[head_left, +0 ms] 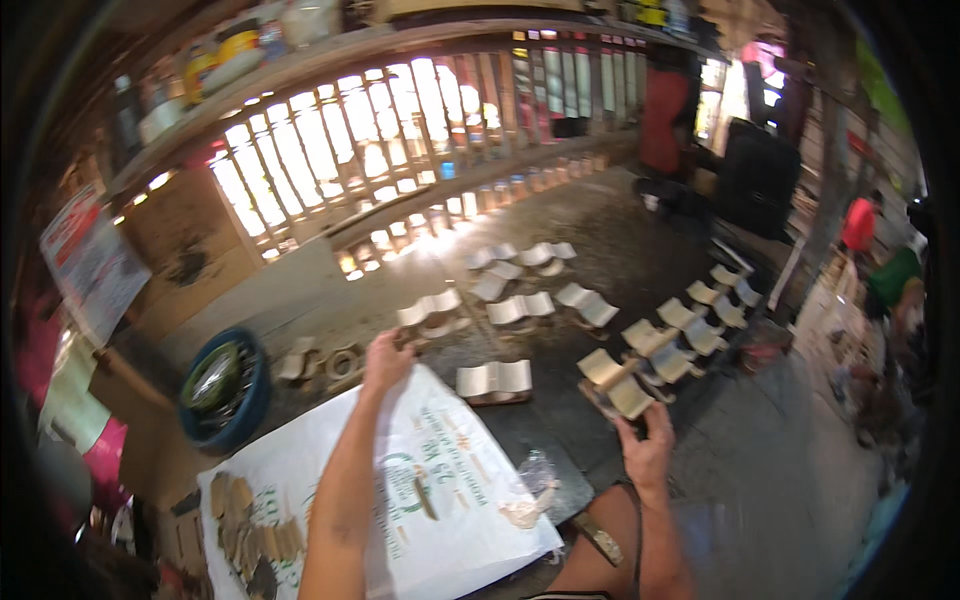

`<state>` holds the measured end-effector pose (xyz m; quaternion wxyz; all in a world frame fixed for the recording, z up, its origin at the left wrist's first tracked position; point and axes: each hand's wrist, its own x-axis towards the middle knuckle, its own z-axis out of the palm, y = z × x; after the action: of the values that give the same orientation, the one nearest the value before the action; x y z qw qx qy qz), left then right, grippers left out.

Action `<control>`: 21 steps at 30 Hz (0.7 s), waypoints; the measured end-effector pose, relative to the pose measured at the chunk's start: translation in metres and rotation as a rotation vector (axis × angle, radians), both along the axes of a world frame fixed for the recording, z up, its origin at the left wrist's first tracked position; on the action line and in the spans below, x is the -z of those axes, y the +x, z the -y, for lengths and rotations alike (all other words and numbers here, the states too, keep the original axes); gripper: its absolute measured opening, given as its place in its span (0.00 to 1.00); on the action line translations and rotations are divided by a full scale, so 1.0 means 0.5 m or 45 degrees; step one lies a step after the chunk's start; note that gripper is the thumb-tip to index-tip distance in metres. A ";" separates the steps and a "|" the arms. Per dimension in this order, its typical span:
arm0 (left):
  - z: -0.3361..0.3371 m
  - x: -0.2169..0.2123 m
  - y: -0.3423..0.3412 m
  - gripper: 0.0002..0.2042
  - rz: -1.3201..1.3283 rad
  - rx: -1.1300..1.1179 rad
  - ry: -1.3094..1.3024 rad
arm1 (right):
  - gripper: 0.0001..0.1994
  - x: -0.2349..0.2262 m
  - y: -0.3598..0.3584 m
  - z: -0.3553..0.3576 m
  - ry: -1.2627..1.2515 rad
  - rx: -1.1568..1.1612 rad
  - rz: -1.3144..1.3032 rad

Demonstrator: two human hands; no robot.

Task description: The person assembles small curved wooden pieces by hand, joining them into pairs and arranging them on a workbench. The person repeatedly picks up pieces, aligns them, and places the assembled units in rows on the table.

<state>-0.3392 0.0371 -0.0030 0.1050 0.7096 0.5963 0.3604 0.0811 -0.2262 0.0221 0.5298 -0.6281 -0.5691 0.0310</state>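
Observation:
My right hand (648, 442) pinches the near end of a pale piece shaped like an open book (614, 382), at the front of a row on the right. Stretched forward, my left hand (386, 362) is at the top corner of a white printed sack (430, 470). Its blurred fingers are close beside another open-book-shaped piece (430, 307) on a brown base; whether they touch it I cannot tell. Between my hands, a similar piece (494, 378) rests on the dark tabletop. Several more (520, 308) stand farther back.
A blue basin (262, 385) holding a clear-wrapped bundle is at the left. Brown flat pieces (240, 530) lie on the sack, with crumpled clear plastic (536, 475) at its right edge. A slatted window (350, 140) lies beyond; a black case (755, 180) stands at the back right.

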 end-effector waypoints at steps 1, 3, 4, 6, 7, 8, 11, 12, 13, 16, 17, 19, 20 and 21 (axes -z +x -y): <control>-0.013 0.004 0.005 0.23 0.023 0.031 -0.060 | 0.15 0.001 0.000 -0.003 0.008 0.033 -0.005; -0.029 0.005 0.018 0.23 0.270 0.073 -0.340 | 0.14 0.001 0.002 -0.002 -0.084 0.040 -0.045; -0.032 0.007 0.027 0.22 0.325 0.084 -0.389 | 0.14 0.001 0.002 -0.002 -0.076 0.046 -0.041; -0.033 0.005 0.031 0.20 0.406 0.022 -0.478 | 0.14 0.002 0.001 -0.001 -0.123 0.037 -0.101; -0.034 0.005 0.033 0.19 0.468 0.087 -0.448 | 0.14 0.002 0.000 -0.001 -0.134 0.035 -0.075; -0.035 0.005 0.032 0.18 0.528 0.150 -0.410 | 0.14 0.002 -0.002 0.000 -0.140 0.043 -0.067; -0.038 0.009 0.031 0.13 0.755 0.220 -0.452 | 0.16 -0.001 0.000 0.002 -0.120 0.063 0.030; -0.037 0.008 0.029 0.13 0.737 0.228 -0.404 | 0.17 -0.002 0.001 0.003 -0.122 0.071 0.035; -0.034 0.005 0.027 0.12 0.711 0.222 -0.356 | 0.18 -0.002 0.001 0.003 -0.123 0.074 0.037; -0.011 -0.021 0.013 0.12 0.787 0.123 -0.352 | 0.19 -0.002 0.001 0.004 -0.079 0.062 -0.009; 0.007 -0.030 0.012 0.12 0.883 0.196 -0.270 | 0.19 -0.001 0.000 0.006 -0.051 0.059 -0.038; 0.056 -0.061 -0.007 0.12 1.000 0.243 -0.130 | 0.19 -0.002 -0.002 0.015 0.030 0.036 -0.136; 0.088 -0.086 -0.032 0.12 0.693 0.074 -0.144 | 0.19 -0.003 -0.002 0.022 0.073 0.029 -0.185; 0.131 -0.099 -0.048 0.13 0.744 0.086 -0.126 | 0.19 -0.007 -0.001 0.034 0.062 0.048 -0.153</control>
<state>-0.3631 -0.0283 0.0467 0.3186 0.5893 0.5336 0.5163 0.0807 -0.2434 0.0255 0.5786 -0.6227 -0.5248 0.0450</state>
